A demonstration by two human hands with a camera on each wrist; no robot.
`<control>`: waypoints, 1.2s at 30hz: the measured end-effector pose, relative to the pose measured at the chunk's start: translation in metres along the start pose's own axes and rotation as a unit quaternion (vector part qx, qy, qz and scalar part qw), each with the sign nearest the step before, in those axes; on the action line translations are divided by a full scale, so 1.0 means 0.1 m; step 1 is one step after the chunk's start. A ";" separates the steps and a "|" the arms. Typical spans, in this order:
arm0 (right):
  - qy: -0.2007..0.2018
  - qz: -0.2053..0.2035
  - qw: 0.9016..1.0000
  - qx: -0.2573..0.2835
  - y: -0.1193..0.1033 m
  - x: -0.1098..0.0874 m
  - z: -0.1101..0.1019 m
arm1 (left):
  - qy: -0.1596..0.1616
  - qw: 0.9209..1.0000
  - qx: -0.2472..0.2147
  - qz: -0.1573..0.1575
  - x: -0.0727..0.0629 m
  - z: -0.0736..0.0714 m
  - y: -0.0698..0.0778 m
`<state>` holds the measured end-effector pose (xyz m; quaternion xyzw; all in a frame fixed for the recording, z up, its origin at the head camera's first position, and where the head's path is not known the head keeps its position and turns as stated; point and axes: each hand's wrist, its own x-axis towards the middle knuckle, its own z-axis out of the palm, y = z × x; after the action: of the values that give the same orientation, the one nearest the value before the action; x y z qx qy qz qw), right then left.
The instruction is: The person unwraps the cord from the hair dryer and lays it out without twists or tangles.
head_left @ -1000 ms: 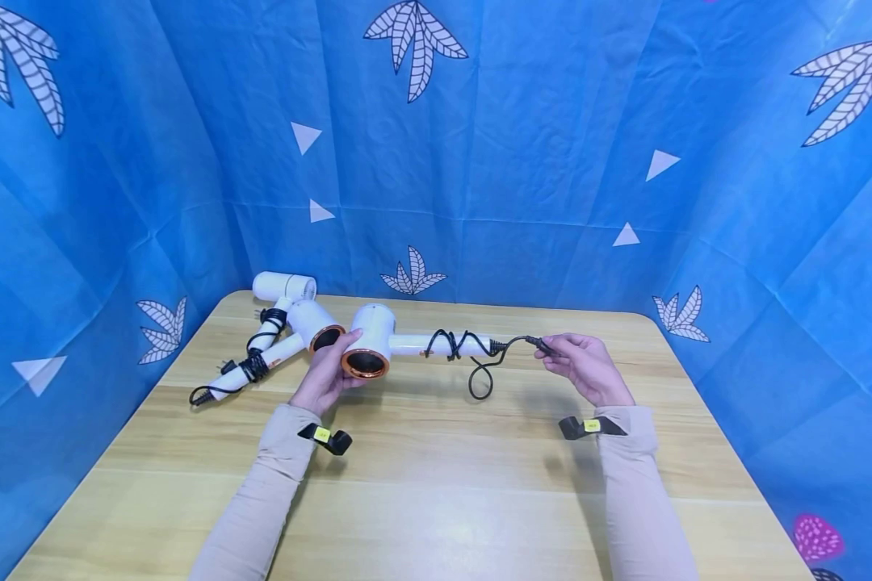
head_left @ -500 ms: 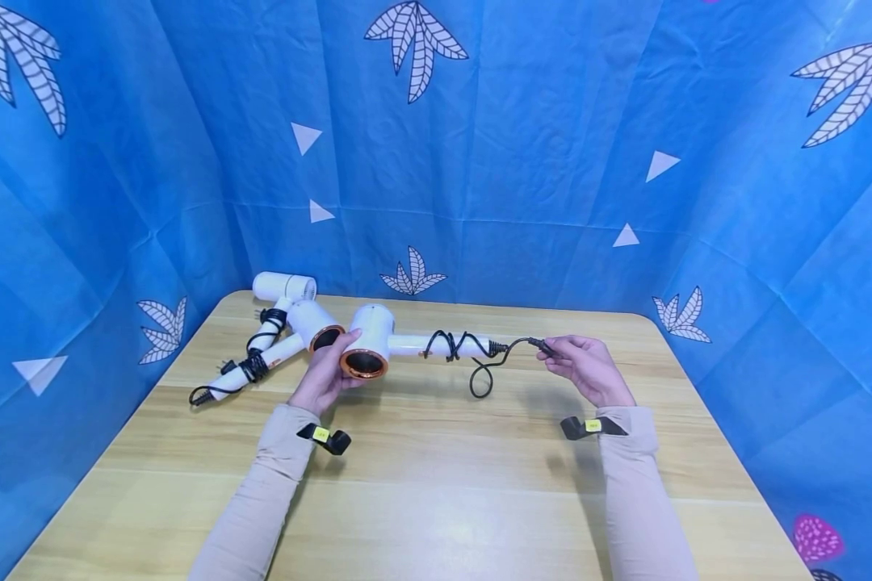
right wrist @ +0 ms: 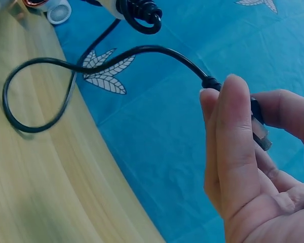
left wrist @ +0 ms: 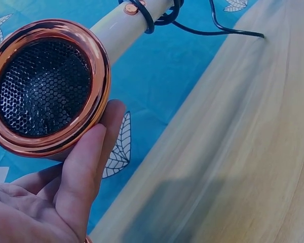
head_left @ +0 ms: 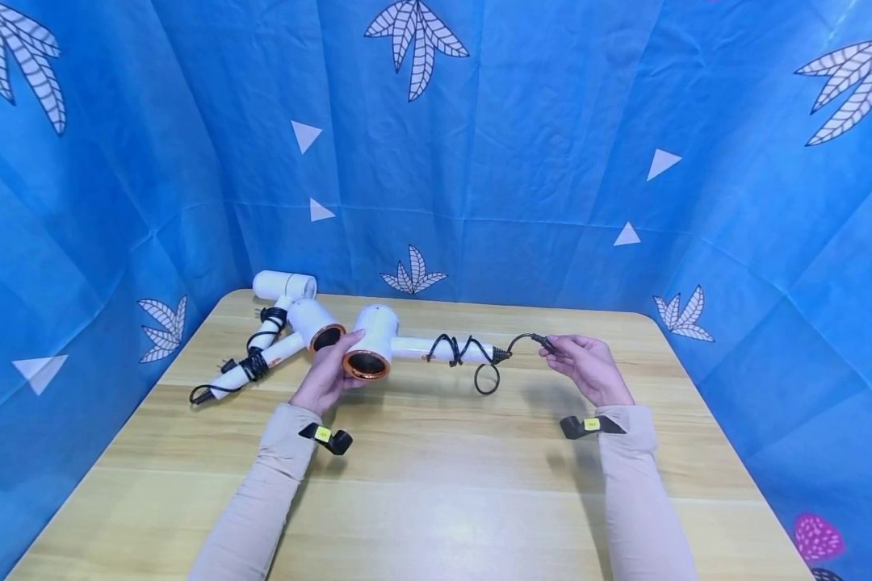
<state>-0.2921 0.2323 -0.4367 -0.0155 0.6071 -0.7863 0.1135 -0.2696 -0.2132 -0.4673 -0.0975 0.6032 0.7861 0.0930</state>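
Observation:
My left hand (head_left: 329,375) grips the head of a white hair dryer (head_left: 378,324) that is held above the table. Its copper-rimmed end with a dark honeycomb mesh (left wrist: 45,88) faces the left wrist camera. The dryer's handle points right, with a black cord (head_left: 456,349) wound loosely around it. From the handle's tip the cord makes a loop and runs to my right hand (head_left: 589,369). There my fingers pinch the plug (right wrist: 261,134), whose metal prongs show past the fingertips in the right wrist view; its body is mostly hidden.
Left of my left hand lies a second white dryer (head_left: 312,321) with a copper rim, cord wrapped around its handle. Behind it is a third white dryer (head_left: 283,286), also cord-wrapped, near the back left corner of the wooden table (head_left: 436,484). A blue patterned curtain (head_left: 552,161) surrounds the table.
The cord between handle and plug has shifted slightly: its loop is smaller and rounder, and the stretch by the plug arches higher. Both hands stay almost in place.

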 end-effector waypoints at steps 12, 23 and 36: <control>0.031 -0.039 0.998 0.027 -0.04 -0.01 0.10 | 0.000 1.000 0.004 -0.003 0.00 0.03 -0.01; 0.032 -0.057 0.997 0.046 -0.11 -0.05 0.16 | -0.003 1.000 0.008 -0.006 0.00 0.03 -0.01; 0.025 -0.076 0.995 0.061 -0.20 -0.11 0.22 | 0.004 1.000 0.009 -0.011 0.03 0.03 -0.03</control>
<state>-0.2814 0.2185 -0.4109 -0.0353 0.5581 -0.8281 0.0391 -0.2714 -0.2098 -0.4702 -0.1065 0.6100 0.7789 0.0997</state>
